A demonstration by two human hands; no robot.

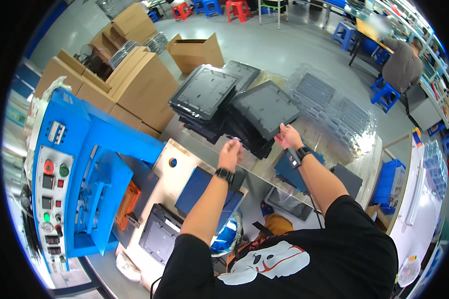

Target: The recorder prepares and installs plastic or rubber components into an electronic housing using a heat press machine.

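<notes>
My right hand (288, 137) grips the near right corner of a black rectangular plastic panel (266, 107), thumb on its upper face. That panel lies tilted at the top of a stack. Just left of it, my left hand (230, 152) is closed with curled fingers, close to the stack's near side; whatever it may hold is too small to make out. Another stack of black panels (204, 92) rises beside the first, farther left, its top panel showing a raised frame. A further dark panel (242, 72) lies behind both.
A blue press machine (112, 132) with a control panel stands at left. Cardboard boxes (139, 84) are behind it. Clear plastic trays (329, 94) lie right of the stacks. Dark blue sheets (202, 187) and a black panel (159, 234) rest on the pale board (172, 149) near me.
</notes>
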